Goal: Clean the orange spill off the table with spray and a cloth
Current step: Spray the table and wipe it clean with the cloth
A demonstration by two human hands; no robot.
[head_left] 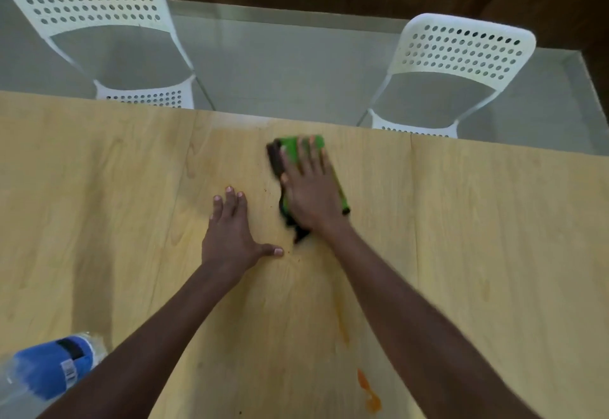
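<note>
My right hand (311,184) lies flat with straight fingers on a green cloth with dark edges (290,151), pressing it against the light wooden table (478,237) near the far edge. My left hand (232,230) rests flat on the table just left of the cloth, fingers spread, holding nothing. An orange spill (369,392) shows as a bright streak near the front edge, with a fainter smear (341,319) running up toward the cloth. Small dark specks dot the wood between my hands. A clear bottle with a blue label (52,369) lies at the front left.
Two white perforated chairs stand beyond the table's far edge, one at the left (99,22) and one at the right (461,62). Grey floor and a dark wooden wall lie behind them. A wet, paler patch (237,125) marks the table near the far edge.
</note>
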